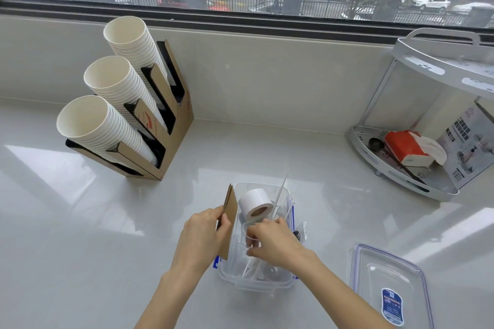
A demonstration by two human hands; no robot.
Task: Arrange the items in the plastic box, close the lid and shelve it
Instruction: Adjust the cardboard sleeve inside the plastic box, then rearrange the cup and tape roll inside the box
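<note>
A clear plastic box (278, 282) with blue clasps sits on the counter just in front of me. Inside it lie a white label roll (254, 203), long wrapped straws (280, 195) that stick out past the far rim, and a clear plastic cup (247, 230). My left hand (200, 238) grips a flat piece of brown cardboard (230, 211), held upright along the box's left wall. My right hand (272, 243) reaches into the box with its fingers closed around the clear cup. The box's transparent lid (387, 286) lies flat on the counter to the right.
A cardboard holder (171, 139) with three stacks of white paper cups stands at the back left. A grey two-tier corner shelf (401, 176) stands at the right, with a red tissue pack (406, 147) and a printed box on its lower tier. A window ledge runs behind.
</note>
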